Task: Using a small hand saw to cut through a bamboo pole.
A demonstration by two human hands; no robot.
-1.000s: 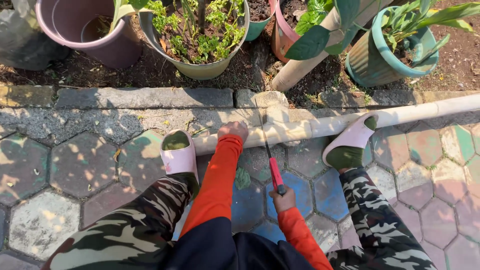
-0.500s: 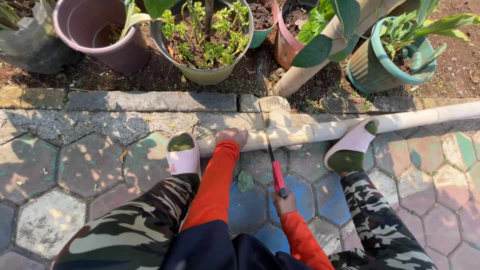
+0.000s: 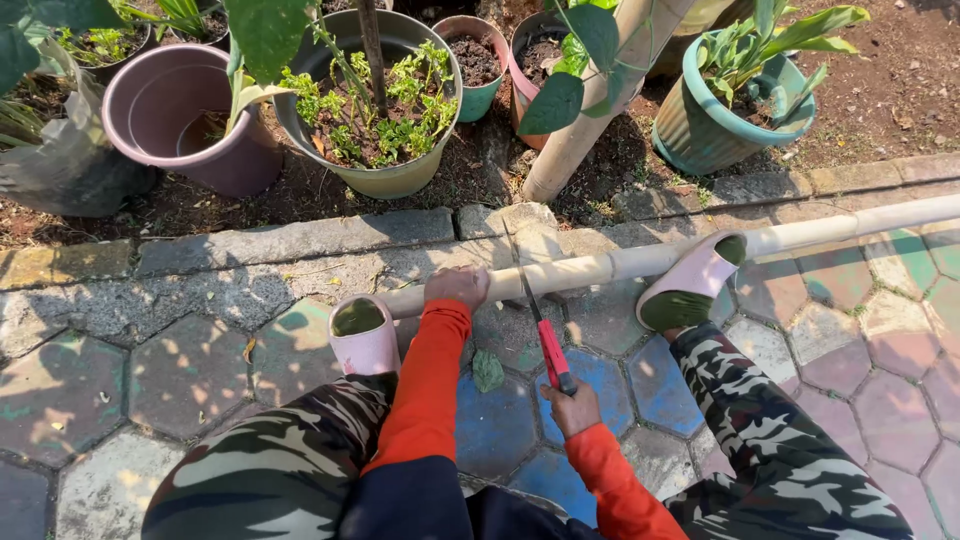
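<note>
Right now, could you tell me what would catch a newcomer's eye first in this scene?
A long pale bamboo pole lies across the painted hexagonal paving, pinned by the left hand and a pink slipper. The right hand grips a red-handled saw whose blade meets the pole. Behind the stone kerb stand plant pots, a mauve pot at left and a teal pot at right.

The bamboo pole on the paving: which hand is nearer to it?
Left. The left hand rests on the bamboo pole, pressing it down. The right hand sits back from it, gripping the red handle of a saw whose blade reaches the pole.
</note>
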